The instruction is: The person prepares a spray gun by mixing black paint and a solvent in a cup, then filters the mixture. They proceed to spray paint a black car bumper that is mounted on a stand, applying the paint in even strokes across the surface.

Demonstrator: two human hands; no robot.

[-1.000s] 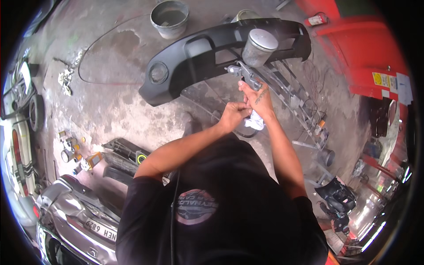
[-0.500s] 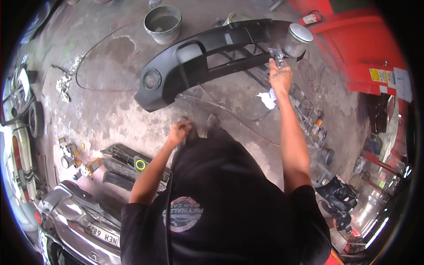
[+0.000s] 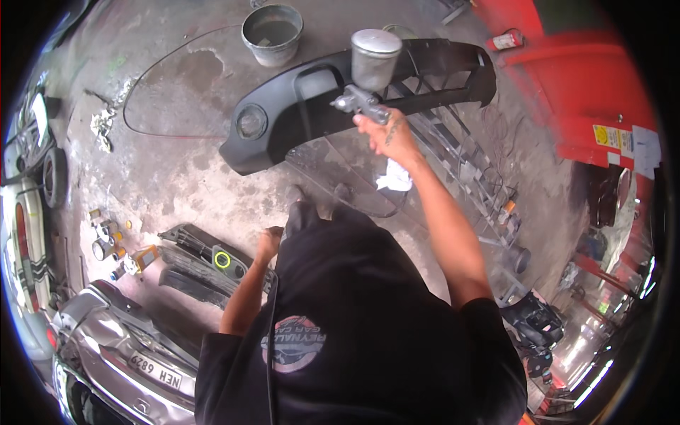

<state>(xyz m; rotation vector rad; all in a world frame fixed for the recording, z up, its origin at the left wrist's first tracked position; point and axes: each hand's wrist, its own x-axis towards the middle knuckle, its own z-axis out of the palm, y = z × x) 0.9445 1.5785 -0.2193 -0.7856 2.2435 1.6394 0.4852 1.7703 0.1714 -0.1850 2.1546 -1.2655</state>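
My right hand point(image 3: 394, 139) is closed around the handle of a silver spray gun point(image 3: 363, 103). Its metal paint cup point(image 3: 375, 60) stands on top, and the nozzle faces left. Behind the gun, a black car bumper point(image 3: 273, 113) with a round lamp opening at its left end rests raised on a stand; cup and gun cover part of it. White crumpled material point(image 3: 395, 176) hangs below my right hand, by a dark hose. My left hand point(image 3: 269, 242) is low beside my leg, fingers curled, with nothing seen in it.
A grey bucket point(image 3: 273, 53) stands beyond the bumper. Thin hose loops over the floor at left. Small cans point(image 3: 106, 241) and dark car trim point(image 3: 205, 255) lie left of me, near a silver car point(image 3: 120, 354). Metal framing point(image 3: 460, 163) and a red panel point(image 3: 567, 85) are at right.
My right hand has swept the spray gun leftward along the bumper, from its right end to near its middle. My left hand has dropped back toward my body.
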